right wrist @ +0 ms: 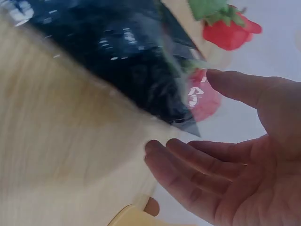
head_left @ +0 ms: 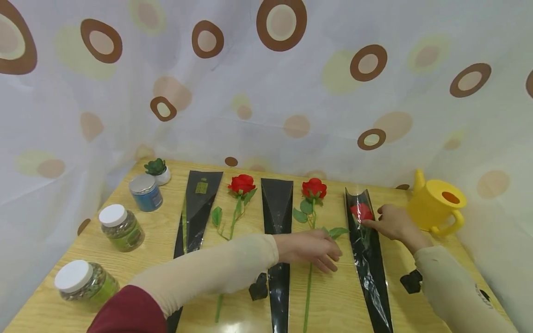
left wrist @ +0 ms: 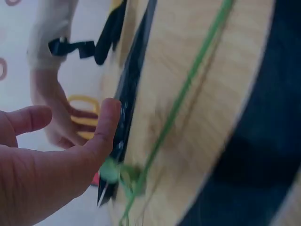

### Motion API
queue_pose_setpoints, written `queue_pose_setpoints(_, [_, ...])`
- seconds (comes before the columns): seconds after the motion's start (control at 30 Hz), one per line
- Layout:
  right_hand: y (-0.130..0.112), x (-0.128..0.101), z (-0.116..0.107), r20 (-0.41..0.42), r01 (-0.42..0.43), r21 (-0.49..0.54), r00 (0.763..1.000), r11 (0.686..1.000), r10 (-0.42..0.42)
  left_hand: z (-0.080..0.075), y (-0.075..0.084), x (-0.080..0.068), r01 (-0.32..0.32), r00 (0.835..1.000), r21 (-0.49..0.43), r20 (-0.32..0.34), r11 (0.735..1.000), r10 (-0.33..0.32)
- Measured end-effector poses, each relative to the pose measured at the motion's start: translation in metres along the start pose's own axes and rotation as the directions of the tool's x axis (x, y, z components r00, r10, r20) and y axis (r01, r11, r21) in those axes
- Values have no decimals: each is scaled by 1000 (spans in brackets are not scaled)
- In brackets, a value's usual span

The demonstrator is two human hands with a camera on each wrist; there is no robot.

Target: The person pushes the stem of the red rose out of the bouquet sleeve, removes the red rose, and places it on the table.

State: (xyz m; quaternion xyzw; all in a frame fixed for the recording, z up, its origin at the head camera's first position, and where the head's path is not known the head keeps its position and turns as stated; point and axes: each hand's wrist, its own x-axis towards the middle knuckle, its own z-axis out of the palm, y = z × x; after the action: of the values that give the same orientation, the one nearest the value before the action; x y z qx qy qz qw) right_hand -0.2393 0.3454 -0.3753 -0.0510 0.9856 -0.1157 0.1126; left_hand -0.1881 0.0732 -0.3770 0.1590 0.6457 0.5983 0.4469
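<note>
Red roses (head_left: 314, 188) on green stems are being shown beside black sleeves (head_left: 277, 208) on the light wooden table (head_left: 158, 231). Right of the sleeves a yellow watering can (head_left: 437, 203) is being seen, and behind the table a white curtain (head_left: 266, 92) is being patterned with brown and beige circles.

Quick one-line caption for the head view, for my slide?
Right hand touches the sleeved rose; left hand rests over a bare rose stem.
</note>
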Motion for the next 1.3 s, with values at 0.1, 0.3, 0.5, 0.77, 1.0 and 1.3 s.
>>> queue_pose_setpoints(0.1, [1,-2,8,42,-19,33,999,999,18,19,-7,12,70,997,-76,41,995,-67])
queue_pose_setpoints(0.3, [6,-9,22,107,-87,196,992,977,67,48,-20,33,196,978,-159,107,968,-180])
queue_pose_setpoints(0.5, [11,-16,29,140,-160,449,984,879,107,57,-23,46,219,975,-83,54,972,-215])
queue_pose_setpoints(0.77, [15,-18,22,135,-189,636,982,748,134,70,-30,44,138,975,143,-192,980,-109])
queue_pose_setpoints(1.0, [2,-37,-17,-12,-42,834,995,551,95,60,-27,28,-131,917,128,-361,983,169])
queue_pose_setpoints(1.3, [-32,-65,-52,-267,246,935,962,253,51,40,-15,-1,-290,878,77,-375,954,297])
